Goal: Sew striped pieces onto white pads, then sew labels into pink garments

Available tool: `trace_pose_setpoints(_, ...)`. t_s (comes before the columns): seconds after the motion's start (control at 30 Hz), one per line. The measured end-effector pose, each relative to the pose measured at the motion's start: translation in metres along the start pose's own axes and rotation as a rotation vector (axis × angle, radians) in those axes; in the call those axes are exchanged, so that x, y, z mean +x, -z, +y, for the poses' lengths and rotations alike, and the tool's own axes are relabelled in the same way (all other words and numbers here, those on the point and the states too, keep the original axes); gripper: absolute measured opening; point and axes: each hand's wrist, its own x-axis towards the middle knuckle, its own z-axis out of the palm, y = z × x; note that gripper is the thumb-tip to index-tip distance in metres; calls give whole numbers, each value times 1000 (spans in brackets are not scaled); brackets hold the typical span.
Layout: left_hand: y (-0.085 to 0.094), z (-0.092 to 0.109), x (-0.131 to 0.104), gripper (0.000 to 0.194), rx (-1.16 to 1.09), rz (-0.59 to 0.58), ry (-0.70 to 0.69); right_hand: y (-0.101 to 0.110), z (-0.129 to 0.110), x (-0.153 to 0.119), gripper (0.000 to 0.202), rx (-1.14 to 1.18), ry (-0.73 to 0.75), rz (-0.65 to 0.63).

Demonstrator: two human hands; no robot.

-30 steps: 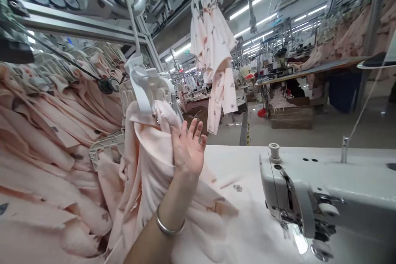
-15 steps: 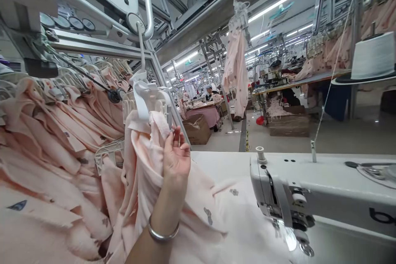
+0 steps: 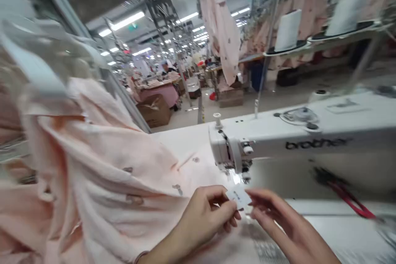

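Just in front of the needle area, my left hand (image 3: 207, 212) pinches a small white label (image 3: 239, 197) with dark print between thumb and fingers. My right hand (image 3: 280, 218) is at the label's right edge, index finger and thumb curled around it; blur hides the exact contact. Pale pink fabric (image 3: 123, 165) with small grey motifs hangs from a clamp hanger (image 3: 40, 62) on the left and spreads over the table under my left forearm. The white sewing machine's head (image 3: 229, 148) stands right behind the label, its lamp lit.
Red-handled scissors or snips (image 3: 351, 198) lie under the machine arm (image 3: 309, 140). Thread cones (image 3: 287, 31) stand on a rack at upper right. Another pink garment (image 3: 219, 29) hangs beyond the table. A cardboard box (image 3: 154, 109) and a person (image 3: 167, 67) are farther back.
The view has swung right and down. My left hand has left the hanging fabric near the clamp and now holds a white label by the machine. My right hand has come into view.
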Motion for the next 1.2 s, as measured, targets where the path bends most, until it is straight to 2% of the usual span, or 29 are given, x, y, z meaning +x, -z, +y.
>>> trace_pose_setpoints(0.1, -4, -6, -5, 23, 98, -54, 32, 10, -29, 13, 25, 117, -132, -58)
trace_pose_setpoints(0.2, 3, -10, 0, 20, 163, -20, -10, 4, -41, 15, 28, 149, -229, -33)
trace_pose_setpoints(0.27, 7, -13, 4, 22, 97, 21, -17, -2, -40, 13, 27, 160, -262, -8)
trace_pose_setpoints(0.37, 10, -18, 7, 26, -43, 32, 10, -6, -33, 10, 27, 145, -260, -36)
trace_pose_setpoints(0.6, 12, -18, 4, 25, -52, 35, 51, -4, -30, 8, 27, 100, -254, -34)
trace_pose_setpoints(0.73, 23, -9, 13, 21, 188, 95, 17, -5, -13, -4, 20, -126, -142, 20)
trace_pose_setpoints(0.87, 33, -15, 43, 15, 538, 110, 26, -23, 15, -16, 13, -457, 199, 104)
trace_pose_setpoints(0.97, 36, -31, 63, 11, 619, 96, 92, -41, 28, -22, 18, -669, 401, 132)
trace_pose_setpoints(1.07, 35, -38, 70, 13, 591, 101, 129, -48, 31, -21, 17, -686, 424, 168)
trace_pose_setpoints(1.2, 29, -35, 73, 16, 513, 84, 163, -43, 31, -7, 10, -537, 269, 134)
